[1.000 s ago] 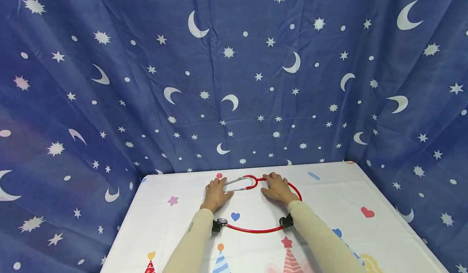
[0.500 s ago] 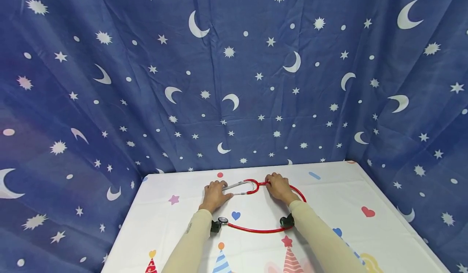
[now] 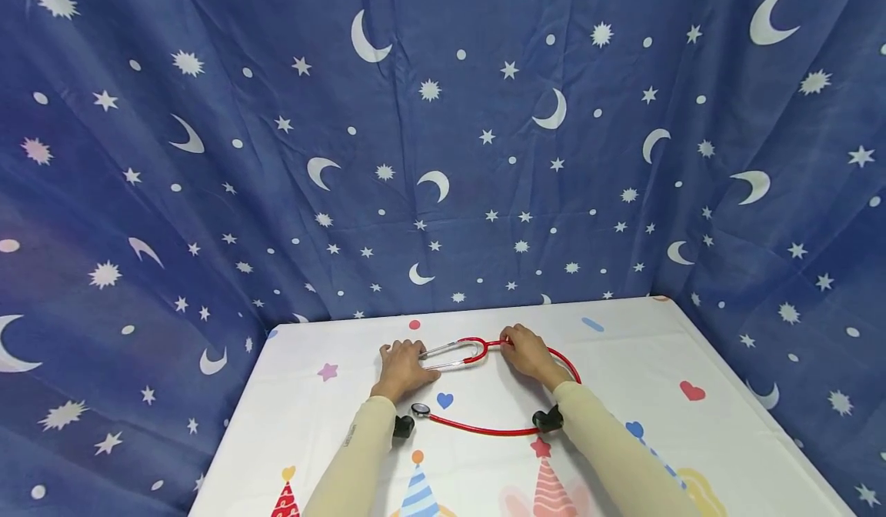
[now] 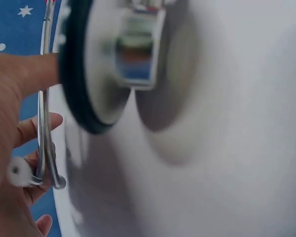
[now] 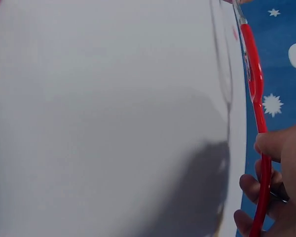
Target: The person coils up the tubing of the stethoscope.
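Observation:
A stethoscope with red tubing (image 3: 477, 428) is spread in a loop on the table, its yoke end in both hands. My left hand (image 3: 403, 367) holds the two metal ear tubes (image 3: 450, 350) near their ends, thumb on one side and fingers on the other. A pale eartip (image 4: 19, 171) shows beside those fingers in the left wrist view. My right hand (image 3: 528, 351) pinches the red tube (image 5: 259, 118) just past the fork, above the tabletop. Near my left wrist lies the round chest piece (image 3: 421, 410), large and blurred in the left wrist view.
The table has a white cloth (image 3: 630, 394) printed with hearts, stars and party hats. Dark blue curtains (image 3: 443, 140) with moons and stars stand behind it and at both sides. Black wrist cameras (image 3: 549, 418) sit under the sleeves close to the tubing.
My right thumb and fingers have closed onto the tube, and that hand has shifted slightly right with it. My left hand stays at the ear tubes. The head view has tilted a little.

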The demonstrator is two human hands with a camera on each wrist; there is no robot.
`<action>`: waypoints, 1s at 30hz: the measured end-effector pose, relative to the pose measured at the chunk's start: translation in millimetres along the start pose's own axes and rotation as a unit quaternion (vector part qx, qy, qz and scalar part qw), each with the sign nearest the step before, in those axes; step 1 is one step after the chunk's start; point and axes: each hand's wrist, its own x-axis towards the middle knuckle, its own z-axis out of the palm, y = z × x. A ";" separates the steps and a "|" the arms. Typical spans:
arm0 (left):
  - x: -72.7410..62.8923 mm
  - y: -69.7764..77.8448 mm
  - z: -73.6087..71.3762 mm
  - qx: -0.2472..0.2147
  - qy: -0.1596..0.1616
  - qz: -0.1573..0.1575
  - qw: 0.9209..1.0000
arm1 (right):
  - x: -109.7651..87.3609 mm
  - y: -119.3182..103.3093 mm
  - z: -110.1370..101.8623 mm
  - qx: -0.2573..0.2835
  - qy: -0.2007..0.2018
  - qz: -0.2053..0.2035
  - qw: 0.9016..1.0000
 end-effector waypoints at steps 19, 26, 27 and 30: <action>-22.6 26.0 -14.4 -0.062 0.007 0.045 0.997 | -34.6 -32.9 -31.1 0.074 0.052 -0.050 0.995; -33.5 30.1 -20.0 -0.095 0.017 0.042 0.994 | -46.0 -38.2 -36.2 0.084 0.071 -0.057 0.992; -34.8 30.4 -21.1 -0.101 0.019 0.045 0.994 | -47.3 -39.0 -37.1 0.086 0.073 -0.057 0.992; -38.5 31.2 -24.4 -0.134 0.013 0.057 0.989 | -50.7 -41.3 -40.8 0.085 0.079 -0.062 0.991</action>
